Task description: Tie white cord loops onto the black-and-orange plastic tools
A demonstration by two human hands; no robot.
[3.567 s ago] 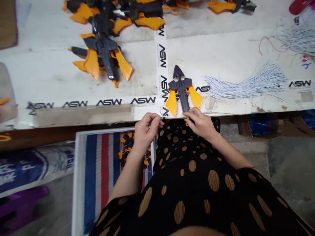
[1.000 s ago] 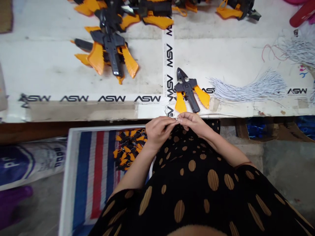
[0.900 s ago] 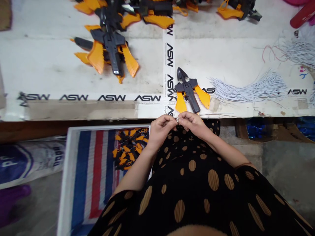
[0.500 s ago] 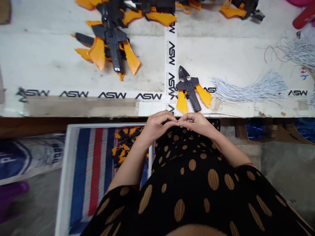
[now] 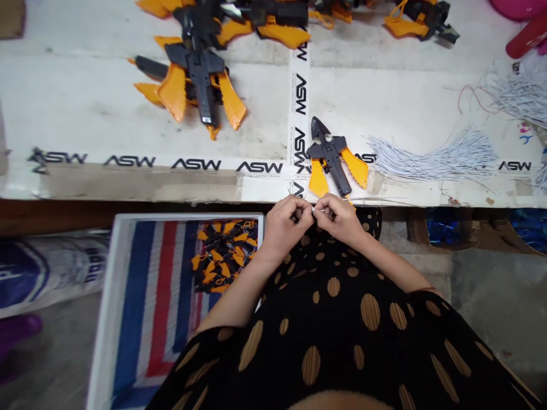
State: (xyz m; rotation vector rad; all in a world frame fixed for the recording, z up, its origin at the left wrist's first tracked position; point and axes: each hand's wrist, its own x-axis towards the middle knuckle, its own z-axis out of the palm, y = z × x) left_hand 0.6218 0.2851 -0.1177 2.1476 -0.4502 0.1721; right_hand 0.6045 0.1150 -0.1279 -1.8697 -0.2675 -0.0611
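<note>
Sacking (image 5: 43,273) with blue print lies on the floor at far left, a purple object (image 5: 17,336) just below it. Next comes a white-framed tray (image 5: 101,347) lined with striped red, white and blue cloth, and on the cloth sits a heap of small orange-and-black parts (image 5: 222,256). Above, the white table (image 5: 85,114), edged in black-lettered ASW tape (image 5: 196,164), carries a pile of orange-and-black toys (image 5: 200,74).

The left hand (image 5: 284,228) and the right hand (image 5: 337,219) meet just below the table edge, over a black dress (image 5: 333,319) with tan ovals. Both are closed to a pinch, and between them shows a short white cord (image 5: 318,210). The fingers (image 5: 327,212) hide most of it, so its length cannot be told. It looks light, limp and slick, so it would likely need pinching close to its end.

Just beyond the hands, one toy (image 5: 332,162) lies flat on the table, untouched. Its plastic looks stiff and light; the black spine (image 5: 337,171) seems the best hold, since the toothed orange wings (image 5: 354,168) look thin. Further right lies a hank of white cords (image 5: 431,156), with a red object (image 5: 527,34) at the far edge.
</note>
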